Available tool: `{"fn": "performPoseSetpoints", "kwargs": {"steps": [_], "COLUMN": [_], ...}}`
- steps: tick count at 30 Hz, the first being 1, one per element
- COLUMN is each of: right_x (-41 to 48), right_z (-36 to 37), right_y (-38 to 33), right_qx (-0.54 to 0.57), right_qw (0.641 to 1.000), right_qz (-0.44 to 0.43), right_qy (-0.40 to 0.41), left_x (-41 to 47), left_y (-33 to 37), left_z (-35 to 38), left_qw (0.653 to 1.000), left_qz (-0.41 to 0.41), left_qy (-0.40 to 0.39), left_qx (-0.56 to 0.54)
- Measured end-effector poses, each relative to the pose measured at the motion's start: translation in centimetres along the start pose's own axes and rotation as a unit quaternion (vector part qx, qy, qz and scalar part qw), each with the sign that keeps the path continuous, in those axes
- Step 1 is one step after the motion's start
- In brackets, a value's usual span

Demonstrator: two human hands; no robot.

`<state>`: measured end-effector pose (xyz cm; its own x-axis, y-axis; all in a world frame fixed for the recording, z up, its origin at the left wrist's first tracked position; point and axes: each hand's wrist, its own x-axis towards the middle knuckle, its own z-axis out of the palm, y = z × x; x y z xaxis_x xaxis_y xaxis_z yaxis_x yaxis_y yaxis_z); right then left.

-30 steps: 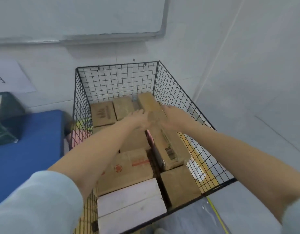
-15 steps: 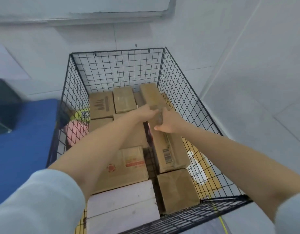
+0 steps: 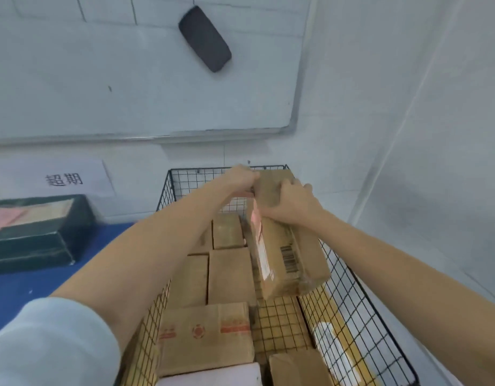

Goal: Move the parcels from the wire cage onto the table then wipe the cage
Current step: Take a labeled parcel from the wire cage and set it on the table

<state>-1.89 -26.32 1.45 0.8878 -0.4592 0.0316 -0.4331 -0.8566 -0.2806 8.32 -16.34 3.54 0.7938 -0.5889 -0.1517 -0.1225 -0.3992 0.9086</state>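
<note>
A long brown cardboard parcel with a barcode label is lifted, tilted, above the black wire cage. My left hand grips its far top end from the left. My right hand grips the same end from the right, fingers curled over its edge. Several more brown parcels lie in the cage, one with red print near the front. Bare mesh floor shows under the lifted parcel. The blue table lies left of the cage.
A dark green box sits on the blue table at the back left. A whiteboard with a black eraser hangs on the wall behind. A paper sign is stuck below it. White walls close the right side.
Both hands took hold of the long parcel and raised its far end out of the cage. The camera tilted up, bringing the whiteboard into view.
</note>
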Motion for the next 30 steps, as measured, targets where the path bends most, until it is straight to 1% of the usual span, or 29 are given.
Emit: {"fn": "performPoseSetpoints", "kwargs": {"steps": [4,7,11,13,15,18,21,22,24,27,30], "right_x": [-0.1,-0.3,-0.3,-0.3,-0.3,-0.5,-0.6,-0.6,-0.8,-0.6,-0.5], "right_z": [-0.6,-0.5,-0.1,-0.2,-0.4,-0.6,-0.5,-0.4,-0.4,-0.2,-0.2], "right_y": [-1.0,-1.6,-1.5,-1.2,-1.2,-1.5,-1.3,-1.4,-1.6,-1.8,-1.9], "right_qx": [0.092,0.154,0.224,0.237,0.254,0.246,0.252,0.253,0.238,0.206,0.165], "right_qw": [0.996,0.988,0.974,0.971,0.966,0.967,0.964,0.963,0.965,0.971,0.977], "right_qz": [0.013,-0.011,-0.025,-0.031,-0.043,-0.071,-0.085,-0.090,-0.101,-0.113,-0.128], "right_qy": [0.020,0.008,-0.003,-0.006,-0.009,-0.018,-0.025,-0.027,-0.034,-0.046,-0.054], "left_x": [-1.5,-2.6,-2.7,-2.5,-2.5,-2.3,-2.4,-2.5,-2.7,-2.3,-2.0], "left_y": [1.1,0.6,-1.2,-2.4,-3.0,-3.7,-4.2,-4.3,-4.6,-4.8,-5.0], "left_z": [-1.5,-2.1,-3.3,-3.7,-3.9,-4.5,-5.0,-5.0,-4.9,-4.8,-4.5], "left_qw": [0.996,0.984,0.970,0.968,0.971,0.981,0.983,0.986,0.991,0.991,0.987], "left_qz": [0.053,0.077,0.081,0.054,0.027,-0.006,-0.074,-0.096,-0.108,-0.120,-0.146], "left_qy": [0.022,0.017,0.004,0.000,0.000,0.024,-0.003,-0.017,-0.026,0.004,0.030], "left_qx": [0.066,0.162,0.230,0.244,0.237,0.191,0.168,0.134,0.079,0.050,0.054]}}
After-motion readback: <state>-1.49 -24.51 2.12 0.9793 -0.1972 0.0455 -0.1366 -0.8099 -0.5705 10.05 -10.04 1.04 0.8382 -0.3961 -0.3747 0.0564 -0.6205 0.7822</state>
